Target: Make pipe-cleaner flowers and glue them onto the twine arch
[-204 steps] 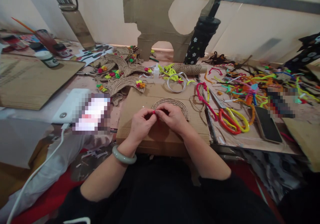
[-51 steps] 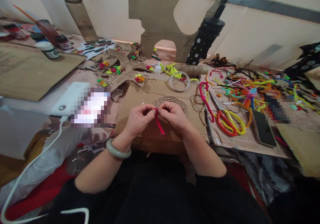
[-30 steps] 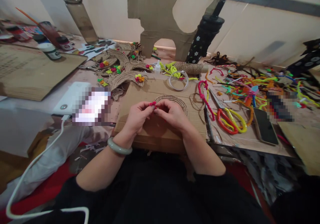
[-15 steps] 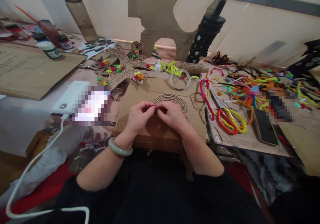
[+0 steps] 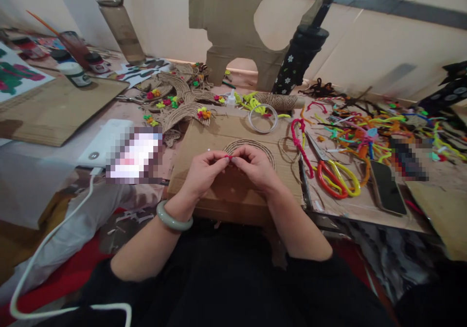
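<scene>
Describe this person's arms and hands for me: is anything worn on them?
The left hand and right hand are both gloveless. A smooth, thick, pale grey-green bangle circles the left wrist, while the right wrist shows nothing on it. The forearms are uncovered, and the black sleeves end near the elbows. I see no markings on them.

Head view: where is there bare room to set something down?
Mostly bare: the left cardboard sheet, in front of the white jar; and the central cardboard beyond the left hand, between the decorated twine pieces and white ring. Crowded: the right side, with scissors, dark phone and tangled coloured strips.
</scene>
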`<move>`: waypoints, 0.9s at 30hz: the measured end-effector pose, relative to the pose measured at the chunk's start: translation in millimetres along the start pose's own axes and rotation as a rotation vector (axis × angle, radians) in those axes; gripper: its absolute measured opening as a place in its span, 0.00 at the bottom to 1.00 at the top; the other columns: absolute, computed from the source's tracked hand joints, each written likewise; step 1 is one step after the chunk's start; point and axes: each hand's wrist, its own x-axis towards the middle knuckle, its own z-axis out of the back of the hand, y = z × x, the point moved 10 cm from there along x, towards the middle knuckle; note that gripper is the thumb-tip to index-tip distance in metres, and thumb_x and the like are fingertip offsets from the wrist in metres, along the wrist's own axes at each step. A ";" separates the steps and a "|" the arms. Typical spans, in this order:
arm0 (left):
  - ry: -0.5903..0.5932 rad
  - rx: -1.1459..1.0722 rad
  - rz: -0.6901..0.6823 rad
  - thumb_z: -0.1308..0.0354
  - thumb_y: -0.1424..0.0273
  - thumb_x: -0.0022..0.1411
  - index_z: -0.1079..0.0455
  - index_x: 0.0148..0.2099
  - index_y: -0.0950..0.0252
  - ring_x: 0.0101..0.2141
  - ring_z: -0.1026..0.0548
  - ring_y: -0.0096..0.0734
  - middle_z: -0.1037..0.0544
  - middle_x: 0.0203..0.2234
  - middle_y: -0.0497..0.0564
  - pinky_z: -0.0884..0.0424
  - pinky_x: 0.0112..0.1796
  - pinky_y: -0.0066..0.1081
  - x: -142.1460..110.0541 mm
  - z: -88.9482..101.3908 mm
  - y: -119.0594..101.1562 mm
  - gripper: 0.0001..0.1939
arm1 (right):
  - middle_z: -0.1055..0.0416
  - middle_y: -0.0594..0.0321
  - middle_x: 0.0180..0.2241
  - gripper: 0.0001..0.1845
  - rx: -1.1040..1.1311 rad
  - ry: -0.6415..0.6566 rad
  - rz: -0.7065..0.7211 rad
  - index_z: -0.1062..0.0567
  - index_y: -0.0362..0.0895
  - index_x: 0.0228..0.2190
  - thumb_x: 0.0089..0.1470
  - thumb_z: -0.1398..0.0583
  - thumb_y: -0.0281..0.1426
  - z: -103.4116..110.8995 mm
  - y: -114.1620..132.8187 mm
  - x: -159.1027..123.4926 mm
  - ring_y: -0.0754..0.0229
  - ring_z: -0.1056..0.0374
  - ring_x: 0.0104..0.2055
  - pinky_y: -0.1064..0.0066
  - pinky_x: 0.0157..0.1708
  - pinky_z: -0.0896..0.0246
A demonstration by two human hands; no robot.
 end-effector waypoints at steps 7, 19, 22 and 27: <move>0.039 0.021 0.066 0.36 0.65 0.49 0.27 0.27 0.66 0.15 0.36 0.20 0.28 0.13 0.45 0.44 0.18 0.22 -2.7 1.3 6.1 0.09 | 0.31 0.66 0.26 0.04 -0.120 -0.018 0.133 0.28 0.44 0.25 0.50 0.40 0.27 2.3 6.9 0.2 0.64 0.35 0.31 0.71 0.34 0.41; 0.138 0.002 0.167 0.34 0.62 0.46 0.28 0.27 0.66 0.16 0.35 0.20 0.30 0.14 0.44 0.41 0.18 0.22 -1.0 0.6 12.5 0.12 | 0.28 0.63 0.30 0.04 -0.421 0.069 0.324 0.26 0.45 0.29 0.54 0.41 0.25 -7.0 23.2 -4.7 0.62 0.33 0.33 0.71 0.35 0.39; 0.132 -0.012 0.180 0.33 0.60 0.44 0.29 0.27 0.66 0.16 0.35 0.20 0.30 0.17 0.44 0.41 0.18 0.22 -0.5 2.2 13.8 0.14 | 0.25 0.60 0.33 0.07 -0.504 0.093 0.395 0.25 0.46 0.32 0.56 0.43 0.26 -12.2 29.0 -8.7 0.61 0.31 0.36 0.70 0.39 0.37; 0.151 -0.004 0.198 0.34 0.59 0.45 0.30 0.26 0.66 0.15 0.37 0.18 0.30 0.17 0.45 0.44 0.16 0.21 -0.6 1.7 14.0 0.15 | 0.23 0.59 0.34 0.10 -0.665 0.064 0.529 0.24 0.46 0.34 0.59 0.46 0.27 -14.9 36.7 -16.9 0.61 0.28 0.37 0.72 0.37 0.38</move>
